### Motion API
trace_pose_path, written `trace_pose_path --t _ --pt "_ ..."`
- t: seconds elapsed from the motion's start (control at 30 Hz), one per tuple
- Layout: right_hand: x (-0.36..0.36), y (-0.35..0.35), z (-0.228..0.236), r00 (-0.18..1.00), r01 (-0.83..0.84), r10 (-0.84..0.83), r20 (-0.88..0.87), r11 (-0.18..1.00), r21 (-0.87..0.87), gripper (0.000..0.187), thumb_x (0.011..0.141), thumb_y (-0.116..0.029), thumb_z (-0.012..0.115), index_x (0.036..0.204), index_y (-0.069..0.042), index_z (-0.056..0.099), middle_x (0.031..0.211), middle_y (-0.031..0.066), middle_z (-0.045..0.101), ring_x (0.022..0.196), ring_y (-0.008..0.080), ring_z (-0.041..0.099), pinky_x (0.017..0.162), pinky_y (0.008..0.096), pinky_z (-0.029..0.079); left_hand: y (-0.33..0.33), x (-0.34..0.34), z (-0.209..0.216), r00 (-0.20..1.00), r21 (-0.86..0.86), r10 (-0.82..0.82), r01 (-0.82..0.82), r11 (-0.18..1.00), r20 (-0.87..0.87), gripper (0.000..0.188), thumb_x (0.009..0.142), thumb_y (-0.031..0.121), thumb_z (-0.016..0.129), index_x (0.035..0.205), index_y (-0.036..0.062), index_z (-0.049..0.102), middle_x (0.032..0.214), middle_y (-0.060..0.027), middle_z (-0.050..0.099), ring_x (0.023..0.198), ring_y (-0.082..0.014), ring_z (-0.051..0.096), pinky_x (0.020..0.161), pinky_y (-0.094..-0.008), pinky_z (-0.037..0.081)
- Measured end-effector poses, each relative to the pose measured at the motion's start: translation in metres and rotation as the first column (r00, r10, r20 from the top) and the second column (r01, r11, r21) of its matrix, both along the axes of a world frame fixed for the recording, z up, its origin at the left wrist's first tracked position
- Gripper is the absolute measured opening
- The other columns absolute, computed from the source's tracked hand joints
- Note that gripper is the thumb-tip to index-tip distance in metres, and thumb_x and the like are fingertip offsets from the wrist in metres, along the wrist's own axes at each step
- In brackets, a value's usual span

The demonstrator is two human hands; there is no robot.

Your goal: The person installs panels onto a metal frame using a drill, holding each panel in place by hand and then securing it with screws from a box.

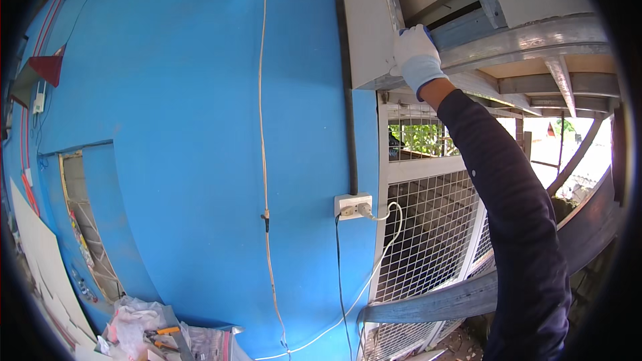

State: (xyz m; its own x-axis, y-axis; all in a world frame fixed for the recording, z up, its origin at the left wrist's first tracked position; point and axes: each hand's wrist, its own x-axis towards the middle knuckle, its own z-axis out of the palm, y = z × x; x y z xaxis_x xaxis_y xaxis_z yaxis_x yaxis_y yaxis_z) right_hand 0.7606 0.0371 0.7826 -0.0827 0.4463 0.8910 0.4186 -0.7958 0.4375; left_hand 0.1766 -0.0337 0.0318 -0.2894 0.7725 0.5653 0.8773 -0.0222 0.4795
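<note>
My right hand, in a white glove with blue parts, is raised at the upper right. It is against the corner of a grey-painted frame, beside a dark slot under the pale panels. Its fingers are curled closed, and the glove hides whatever they hold. A dark long sleeve covers my right arm, which rises from the lower right. My left hand is out of view.
A blue wall carries a white socket with plugged-in cords and a hanging cable. Right of it stands a white wire-mesh panel, crossed by a grey plank. Plastic bags with orange-handled tools lie lower left.
</note>
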Motion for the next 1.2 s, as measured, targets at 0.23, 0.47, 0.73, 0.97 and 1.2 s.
trace_pose_path --t 0.23,0.47,0.73,0.97,1.2 --pt "0.0 0.002 0.001 0.999 0.031 -0.031 0.006 0.999 0.009 0.058 0.087 -0.054 0.08 0.126 -0.011 0.074 0.115 0.0075 0.077 0.108 0.0269 0.073 0.095 0.0406 0.047 0.005 -0.006 -0.003 0.999 0.029 -0.029 0.03 0.999 -0.042 0.02 0.094 0.026 0.065 0.098 0.0137 0.08 0.096 -0.0142 0.078 0.088 -0.0352 0.074 0.079 -0.0484 0.058" --pt "-0.005 -0.001 0.0 1.0 0.026 -0.026 0.014 1.0 0.016 0.06 0.087 -0.055 0.08 0.127 -0.011 0.074 0.116 0.0074 0.076 0.108 0.0265 0.073 0.094 0.0407 0.047 0.003 -0.009 -0.012 0.999 0.028 -0.018 0.019 0.999 -0.04 0.022 0.095 0.026 0.063 0.098 0.0131 0.08 0.096 -0.0146 0.078 0.088 -0.0357 0.074 0.079 -0.0484 0.058" --pt "0.008 0.003 0.002 0.998 0.032 -0.033 0.051 0.999 0.033 0.075 0.077 -0.065 0.083 0.122 -0.007 0.068 0.108 0.0089 0.076 0.104 0.0266 0.073 0.09 0.0389 0.047 0.003 -0.005 -0.003 0.998 0.004 -0.068 0.068 0.998 0.003 0.023 0.096 0.026 0.063 0.101 0.0112 0.079 0.101 -0.0155 0.078 0.093 -0.0359 0.074 0.084 -0.0478 0.058" --pt "-0.004 -0.001 0.0 1.0 0.022 -0.022 -0.009 1.0 0.003 0.053 0.088 -0.05 0.08 0.124 -0.012 0.076 0.115 0.0063 0.077 0.108 0.0263 0.073 0.094 0.0407 0.045 0.006 -0.01 -0.011 0.998 0.014 -0.041 0.042 0.999 -0.049 0.022 0.096 0.026 0.063 0.1 0.0128 0.079 0.1 -0.0134 0.078 0.093 -0.035 0.073 0.084 -0.0473 0.057" --pt "-0.003 -0.002 -0.002 1.0 0.013 -0.013 0.007 1.0 0.014 0.047 0.09 -0.047 0.079 0.122 -0.012 0.077 0.114 0.0061 0.077 0.107 0.0262 0.073 0.094 0.041 0.045 0.007 -0.011 -0.012 0.997 0.033 -0.032 0.035 0.999 -0.072 0.021 0.096 0.027 0.063 0.098 0.0132 0.079 0.098 -0.0121 0.078 0.09 -0.0343 0.073 0.082 -0.0472 0.057"
